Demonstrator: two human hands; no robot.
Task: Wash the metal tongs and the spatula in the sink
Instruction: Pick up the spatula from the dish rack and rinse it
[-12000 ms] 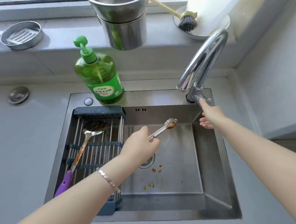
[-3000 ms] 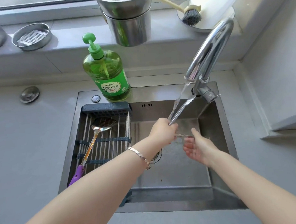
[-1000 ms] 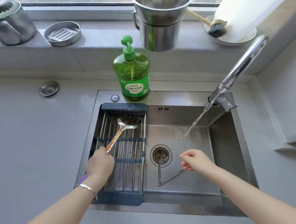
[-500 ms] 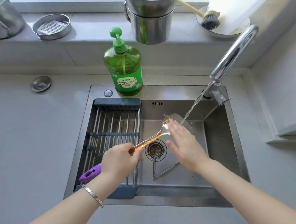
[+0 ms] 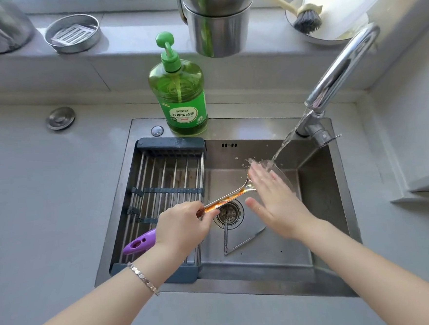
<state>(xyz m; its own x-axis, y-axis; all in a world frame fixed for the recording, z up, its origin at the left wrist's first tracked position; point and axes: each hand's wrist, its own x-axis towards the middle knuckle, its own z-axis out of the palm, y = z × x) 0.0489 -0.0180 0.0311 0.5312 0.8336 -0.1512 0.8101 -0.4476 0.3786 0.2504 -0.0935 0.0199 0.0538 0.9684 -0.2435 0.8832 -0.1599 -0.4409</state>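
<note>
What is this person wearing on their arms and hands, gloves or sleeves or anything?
No gloves, and no sleeves in view: both forearms are bare. Behind the left hand, a silvery bracelet of small flat links circles the wrist. The right hand and its wrist wear nothing. No rings or watch show.

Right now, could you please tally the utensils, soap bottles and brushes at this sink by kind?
spatula: 1
tongs: 1
soap bottle: 1
brush: 1
Total: 4
</note>
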